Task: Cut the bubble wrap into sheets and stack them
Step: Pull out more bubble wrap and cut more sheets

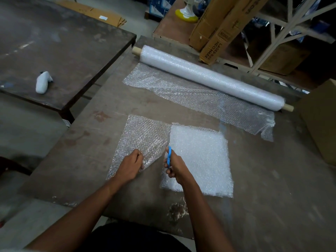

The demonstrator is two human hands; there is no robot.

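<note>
Near the front edge of the worktable (254, 206) my two hands worked close together over the bubble wrap. My left hand (130, 165) pinched the raised near corner of the single sheet (141, 140), holding it off the wood, while my right hand (174, 167) was curled tight around the blue scissors (169, 155), blades pointing away from me along the seam between that sheet and the stack (200, 159) of thicker white sheets beside it. I could not tell whether the blades were parted; my fingers hid them.

The risk, as I judged it, was the cut wandering. The sheet was limp and only held at one corner, so slack could bunch in the blades and tear rather than slice, leaving a ragged edge. The scissors also ran just beside the stack, and a drift to the right would nick the finished pieces.

The roll (209, 77) lay across the far edge of the table, its loose tail (200, 97) spread toward the middle, well apart from my hands. Bare wood lay between the tail and the sheet, so the cut had room ahead. To the left the table edge was near the sheet; to the right, beyond the stack, more open surface remained.
</note>
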